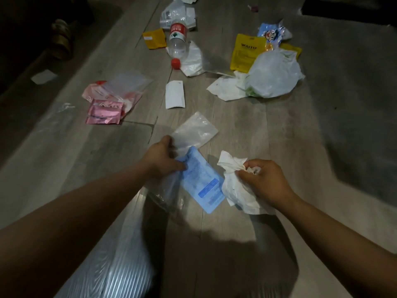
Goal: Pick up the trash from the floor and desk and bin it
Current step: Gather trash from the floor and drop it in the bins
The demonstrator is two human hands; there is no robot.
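Note:
My left hand (162, 159) grips a blue printed packet (202, 183) together with clear plastic film (169, 192), low over the wooden floor. Just beyond its fingers lies a translucent white pouch (195, 131); I cannot tell whether the hand touches it. My right hand (263, 179) pinches a crumpled white tissue (235, 186) that hangs below its fingers. Further off lie a white card sleeve (175, 94), pink wrappers (105, 110) under a clear bag (126, 83), and a clear bottle (177, 39) with a red cap (175, 63) beside it.
A white plastic bag (272, 76) rests on tissue at the right, next to yellow packets (246, 52) and a blue snack bag (272, 34). Another yellow packet (154, 38) and a clear bag (178, 15) lie farther back. A sandal (61, 38) stands at the far left.

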